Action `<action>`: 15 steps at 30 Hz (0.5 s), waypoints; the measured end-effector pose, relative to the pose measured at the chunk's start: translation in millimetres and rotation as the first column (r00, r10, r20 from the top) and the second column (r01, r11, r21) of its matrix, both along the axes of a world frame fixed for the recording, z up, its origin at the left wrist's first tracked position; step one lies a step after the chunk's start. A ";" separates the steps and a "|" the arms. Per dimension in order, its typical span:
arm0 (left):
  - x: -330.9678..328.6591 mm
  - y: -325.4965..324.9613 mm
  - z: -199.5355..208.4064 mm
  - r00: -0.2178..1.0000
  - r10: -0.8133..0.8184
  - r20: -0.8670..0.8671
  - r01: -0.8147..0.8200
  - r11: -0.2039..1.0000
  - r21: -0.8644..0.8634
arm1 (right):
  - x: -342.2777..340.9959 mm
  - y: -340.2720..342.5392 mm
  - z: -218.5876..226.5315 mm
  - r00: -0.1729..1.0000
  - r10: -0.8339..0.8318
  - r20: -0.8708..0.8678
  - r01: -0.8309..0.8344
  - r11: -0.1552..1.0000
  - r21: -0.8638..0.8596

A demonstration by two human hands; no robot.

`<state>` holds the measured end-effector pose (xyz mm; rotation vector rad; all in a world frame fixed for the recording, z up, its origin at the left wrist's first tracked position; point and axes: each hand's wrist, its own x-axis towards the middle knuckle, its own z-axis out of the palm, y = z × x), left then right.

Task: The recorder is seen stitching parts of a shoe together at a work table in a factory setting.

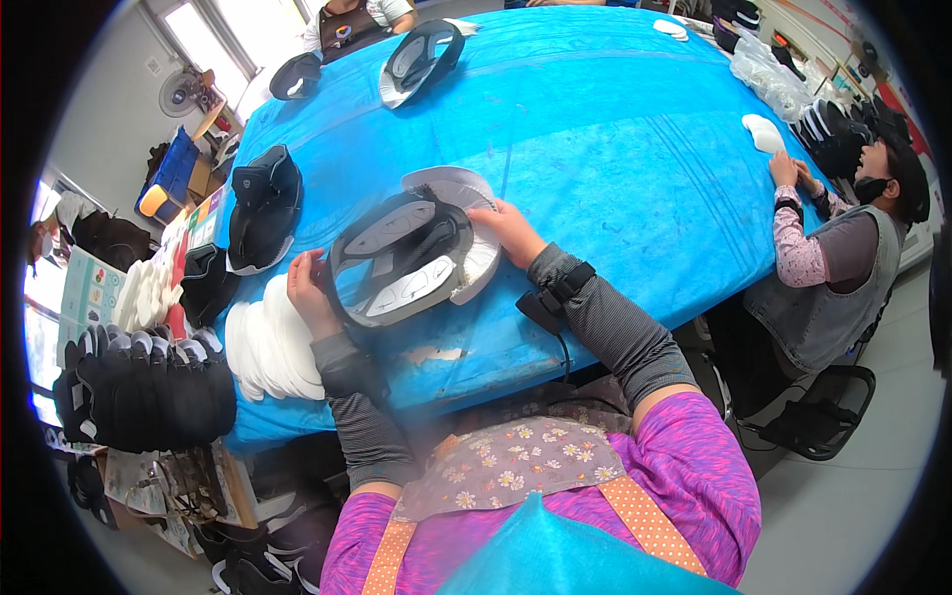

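In front of me, over the blue-covered table, is a black and white ring-shaped sewn piece (392, 291) with stiff curved sides, flat pale inserts and a pleated white edge; I cannot tell its exact kind. The fingers of my right hand (511, 235) close on its right edge, thumb on top. My left hand (313, 296) holds the left side with its fingers bent, partly hidden by the piece's edge. Just below my left hand lies a stack of white curved flat pieces (273, 347). A black shaped piece with a pale rim (266, 208) rests further left.
Many black pieces with pale inserts (149, 397) stand packed at the left edge. Two similar pieces, one with a pleated edge (421, 61), lie at the far side. A co-worker (833, 228) sits at the right, hands by white pieces (763, 133). Another person (357, 22) is at the far end.
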<state>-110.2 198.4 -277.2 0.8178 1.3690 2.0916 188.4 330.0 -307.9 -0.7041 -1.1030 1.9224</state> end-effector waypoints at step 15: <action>0.5 2.1 -1.4 0.999 0.018 0.031 -0.018 1.000 0.007 | 0.4 0.6 -1.1 1.000 0.003 0.009 -0.004 1.000 0.005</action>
